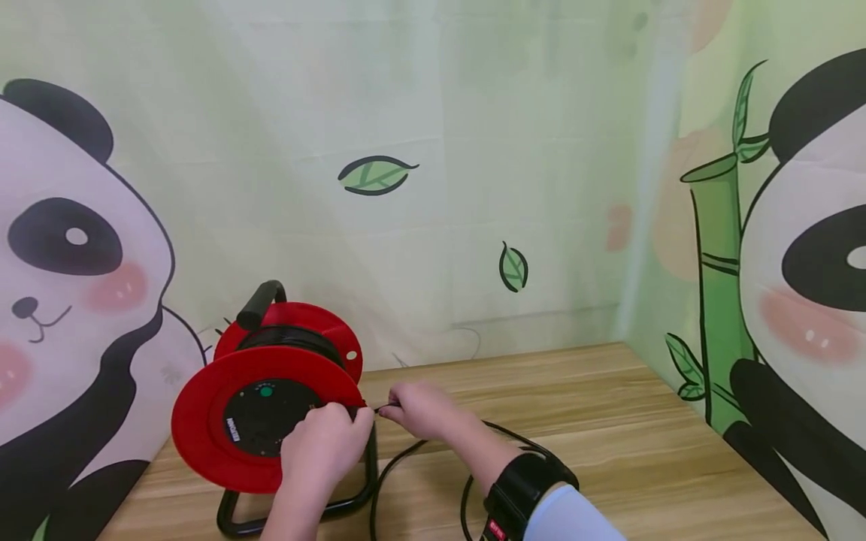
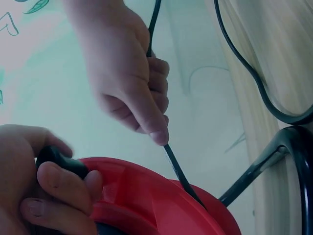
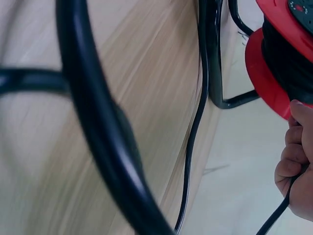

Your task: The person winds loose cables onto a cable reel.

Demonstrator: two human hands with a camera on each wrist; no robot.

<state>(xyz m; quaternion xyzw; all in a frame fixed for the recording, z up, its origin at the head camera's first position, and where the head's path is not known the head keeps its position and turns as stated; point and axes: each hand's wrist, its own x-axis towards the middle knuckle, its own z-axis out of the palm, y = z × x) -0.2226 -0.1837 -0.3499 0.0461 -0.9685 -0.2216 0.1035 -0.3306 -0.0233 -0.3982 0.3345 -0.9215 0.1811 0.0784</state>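
Note:
A red cable reel [image 1: 192, 432] with a black centre plate [image 1: 260, 436] stands at the left of the table on a black tubular stand [image 1: 233, 522]. My left hand [image 1: 325, 443] is at the right side of its front disc. In the left wrist view its fingers curl round a black knob [image 2: 63, 164] at the disc. Just right of the reel, my right hand [image 1: 426, 409] grips a black cable [image 2: 178, 169] with curled fingers. The cable runs taut from that hand to between the two discs, where more cable [image 3: 279, 54] is wound.
Loose loops of cable [image 1: 382, 481] lie on the wooden table [image 1: 649, 466] below and beside my right arm. A black carrying handle [image 1: 260, 304] rises over the reel. Printed cloth with pandas and leaves [image 1: 379, 176] hangs behind and at both sides.

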